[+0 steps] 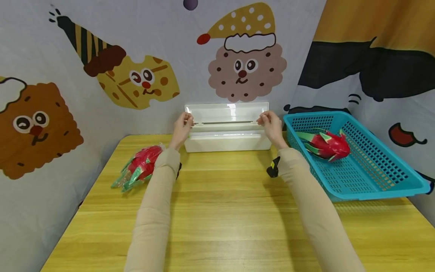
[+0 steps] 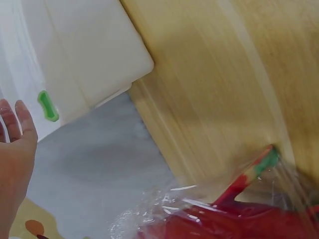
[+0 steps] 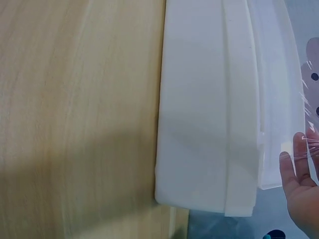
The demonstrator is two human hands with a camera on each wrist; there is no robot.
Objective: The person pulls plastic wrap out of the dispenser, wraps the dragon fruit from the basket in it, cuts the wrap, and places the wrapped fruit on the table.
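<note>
A long white cling film dispenser [image 1: 227, 145] stands at the table's back edge, its clear lid [image 1: 217, 112] tipped up against the wall. At the left end of the opening, my left hand [image 1: 182, 128] pinches the film's edge between thumb and fingers. My right hand [image 1: 273, 127] pinches it likewise at the right end. Thin, creased cling film [image 3: 310, 141] shows at the fingertips in the right wrist view. A small green piece [image 2: 48, 105] sits on the dispenser near the left fingers. Much of the transparent film between the hands is hard to see.
Left of my left forearm lies a red dragon fruit [image 1: 144, 162] wrapped in clear plastic. A blue plastic basket [image 1: 377, 194] on the right holds another dragon fruit [image 1: 331, 146]. Behind the wooden table [image 1: 221, 223] hangs a cloth with cartoon biscuits [image 1: 246, 71].
</note>
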